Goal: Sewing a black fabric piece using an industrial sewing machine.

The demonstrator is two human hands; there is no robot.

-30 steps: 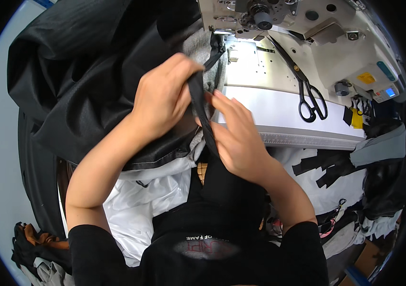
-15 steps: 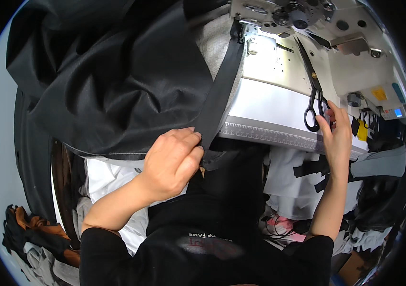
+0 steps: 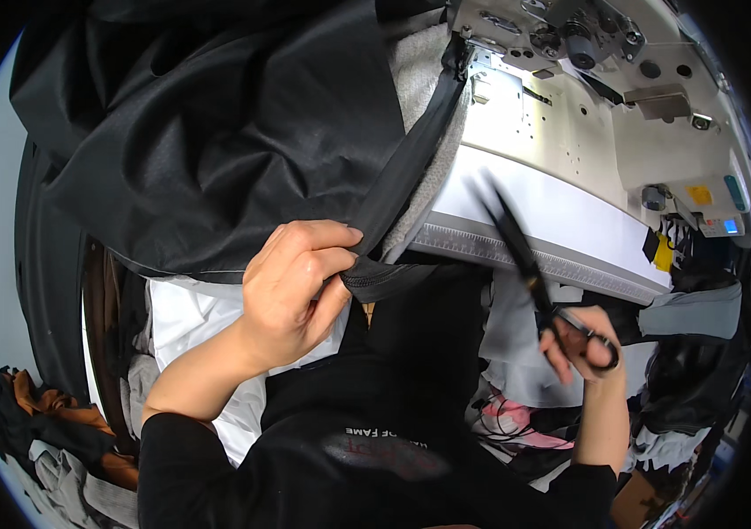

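Note:
My left hand (image 3: 298,280) is closed, pinching the lower end of a black zipper tape (image 3: 393,181) between thumb and fingers. Upward from there the tape runs to the presser foot (image 3: 459,57) of a sewing machine (image 3: 569,48). It lies along the edge of a black leather-like garment (image 3: 243,159), with grey fleecy lining (image 3: 428,167) showing beside it. A pair of black scissors (image 3: 523,256) is in my right hand (image 3: 582,344), fingers through the handles. The blades, blurred by motion, point up and left over the machine's front edge.
A ruler strip (image 3: 516,251) edges the white machine bed (image 3: 525,189). White cloth (image 3: 203,326) hangs below at left, grey fabric (image 3: 516,353) at right. Piled dark and brown cloth (image 3: 49,406) sits far left. Small tools (image 3: 671,242) hang beside the machine at right.
My right hand has lifted the scissors off the machine bed and brought them down and left. My left hand has shifted slightly left, raising and bending the zipper tape's end.

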